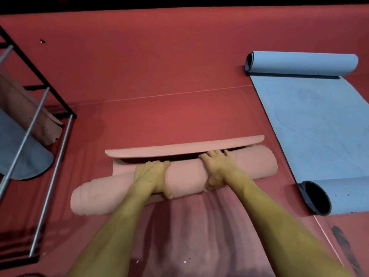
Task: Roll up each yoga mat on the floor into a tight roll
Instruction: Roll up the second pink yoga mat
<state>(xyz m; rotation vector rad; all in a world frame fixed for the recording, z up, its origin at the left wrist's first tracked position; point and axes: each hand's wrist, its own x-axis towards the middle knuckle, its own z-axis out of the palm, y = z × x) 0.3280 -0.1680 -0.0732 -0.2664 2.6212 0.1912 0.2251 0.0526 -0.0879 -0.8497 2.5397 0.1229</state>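
Both hands on the pink mat (185, 173), mid-floor (159, 66), rolled almost to its end; only a short flap left, its far edge curled up just beyond the roll. Left hand (152, 175) wrapped over the roll left of centre, fingers curled round the top, thumb below. Right hand (216, 168) likewise clamped right of centre, fingertips reaching into the gap under the flap. Probably light, soft foam: springy, dents under the grip, tends to loosen and telescope, as at the left end, which sticks out crooked. Best held wide, near both ends, pressing down while rolling. Blue mat (315, 124) to the right, flat in the middle, curled at both ends, well apart. Rack (50, 100) at left holding rolled mats.
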